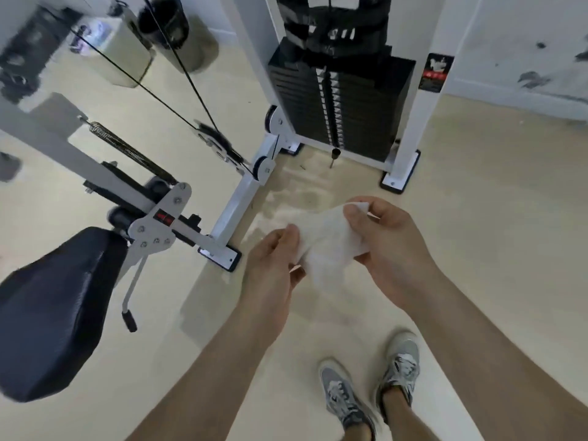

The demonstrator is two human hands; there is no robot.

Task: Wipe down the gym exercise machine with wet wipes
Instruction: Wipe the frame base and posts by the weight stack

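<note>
A white wet wipe [331, 243] is stretched between both my hands above the floor. My left hand [273, 265] pinches its left edge, and my right hand [391, 246] pinches its upper right corner with thumb and fingers. The gym machine stands to the left and ahead: a black padded seat [54, 313] at lower left, a white frame bar [235, 208] running along the floor, and a black weight stack [340, 103] at top centre. Neither hand touches the machine.
Two black cables [178, 65] run diagonally from the top left to a pulley [219, 138]. A seat-adjust lever [130, 316] hangs beside the seat. My two grey shoes [375, 383] stand on the beige floor. A marked white wall [525, 52] is at the right.
</note>
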